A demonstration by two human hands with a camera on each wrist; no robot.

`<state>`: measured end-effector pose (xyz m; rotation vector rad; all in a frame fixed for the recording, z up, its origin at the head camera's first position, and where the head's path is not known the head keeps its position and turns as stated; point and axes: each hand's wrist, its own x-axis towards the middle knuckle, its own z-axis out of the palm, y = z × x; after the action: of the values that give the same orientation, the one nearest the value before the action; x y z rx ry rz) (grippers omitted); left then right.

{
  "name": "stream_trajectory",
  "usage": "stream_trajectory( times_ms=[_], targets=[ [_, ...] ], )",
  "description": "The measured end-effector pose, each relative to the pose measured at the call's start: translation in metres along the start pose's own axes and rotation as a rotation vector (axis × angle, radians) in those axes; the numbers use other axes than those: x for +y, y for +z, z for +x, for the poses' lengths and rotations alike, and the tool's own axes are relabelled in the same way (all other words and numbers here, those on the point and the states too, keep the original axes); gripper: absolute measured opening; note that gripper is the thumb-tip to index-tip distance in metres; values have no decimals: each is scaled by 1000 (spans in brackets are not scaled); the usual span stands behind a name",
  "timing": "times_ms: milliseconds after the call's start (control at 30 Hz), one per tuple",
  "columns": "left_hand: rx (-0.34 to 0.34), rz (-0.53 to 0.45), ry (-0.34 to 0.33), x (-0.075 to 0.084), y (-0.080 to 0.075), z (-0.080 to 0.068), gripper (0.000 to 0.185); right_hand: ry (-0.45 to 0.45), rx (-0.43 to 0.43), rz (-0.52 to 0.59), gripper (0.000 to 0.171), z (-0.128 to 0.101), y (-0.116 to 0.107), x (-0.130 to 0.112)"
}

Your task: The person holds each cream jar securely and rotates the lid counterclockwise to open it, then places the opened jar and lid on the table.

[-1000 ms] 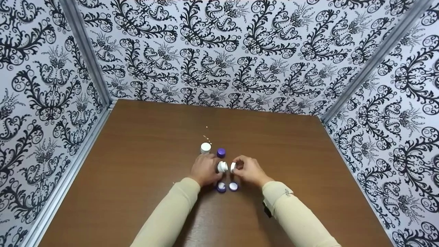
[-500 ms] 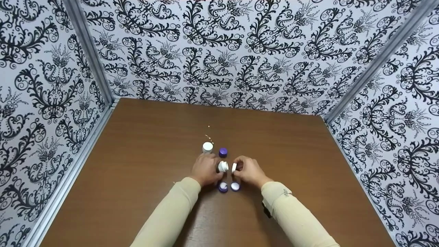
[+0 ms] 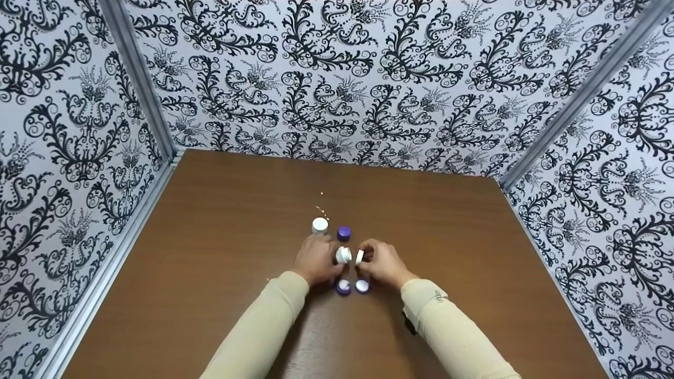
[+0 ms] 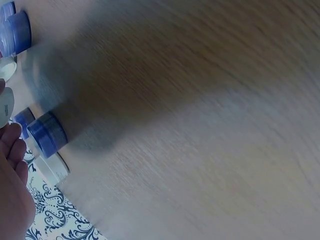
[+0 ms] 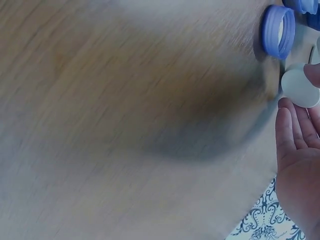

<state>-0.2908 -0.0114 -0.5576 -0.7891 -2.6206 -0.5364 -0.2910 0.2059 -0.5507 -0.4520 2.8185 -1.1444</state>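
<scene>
- Jar (image 3: 342,255), small and white, sits tipped on its side in the left hand (image 3: 316,259), lifted just above the surface (image 3: 221,273) near its middle; I read the fingers as curled round its body, so that grip is clamped on it.
- Across a narrow gap, the right hand (image 3: 383,261) pinches a white cap (image 3: 359,256) by its rim, edge-on toward the mouth of the jar. That grip is clamped too.
- From my seat, both pieces look like hard, smooth plastic: very light, stiff, not fragile, but slick enough to squirt out of a tight pinch. I would hold the jar round its side wall, away from the neck, and the cap by opposite points of its rim so it can turn.
- The right wrist view shows the cap's pale disc (image 5: 299,88) at the fingertips (image 5: 285,120), with a purple ring lid (image 5: 278,31) lying nearby.
- Just nearer the person, two more small containers (image 3: 343,286) rest side by side below the hands; I cannot tell whether they are capped.
- Beyond the hands stand a white-topped jar (image 3: 319,225) and a purple-capped one (image 3: 344,232), close together, with a few tiny specks (image 3: 322,210) behind them.
</scene>
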Motion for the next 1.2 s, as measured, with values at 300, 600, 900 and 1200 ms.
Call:
stream_trajectory(
  times_ms=[300, 600, 900, 1200],
  targets=[
    [3, 13, 6, -1, -2, -1, 30, 6, -8, -19, 42, -4, -5, -1],
    [-27, 49, -14, 0, -5, -2, 32, -7, -23, -66, 40, -4, -8, 4],
    [-20, 30, -4, 2, -4, -3, 30, -55, -29, -170, 37, -4, -9, 7],
    [-10, 16, -4, 2, -4, -3, 27, -99, -10, -226, 32, -3, -8, 9]
  ],
)
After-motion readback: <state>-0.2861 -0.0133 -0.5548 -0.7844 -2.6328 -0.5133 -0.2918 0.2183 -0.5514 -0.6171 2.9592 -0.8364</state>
